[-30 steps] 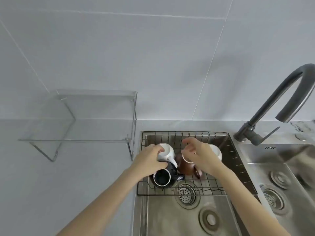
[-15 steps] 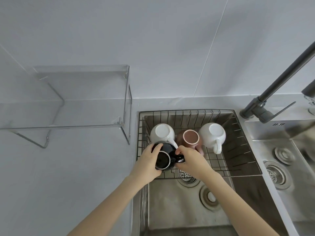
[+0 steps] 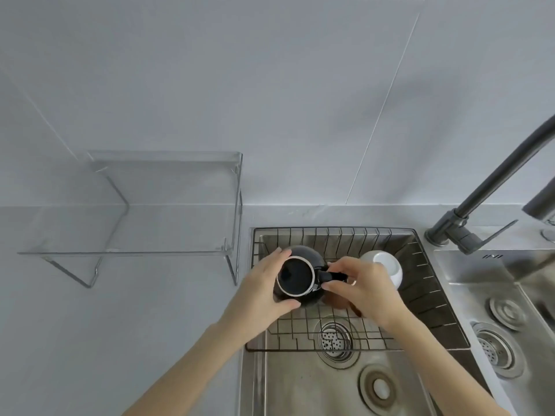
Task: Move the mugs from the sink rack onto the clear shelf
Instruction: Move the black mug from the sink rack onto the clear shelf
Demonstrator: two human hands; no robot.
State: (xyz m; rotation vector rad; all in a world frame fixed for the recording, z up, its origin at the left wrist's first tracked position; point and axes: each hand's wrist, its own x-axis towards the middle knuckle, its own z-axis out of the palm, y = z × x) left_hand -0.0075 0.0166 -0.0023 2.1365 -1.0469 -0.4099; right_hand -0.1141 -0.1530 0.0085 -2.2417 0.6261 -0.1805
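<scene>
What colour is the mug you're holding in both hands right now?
Black mug with a pale rim, clearest in the head view.
</scene>
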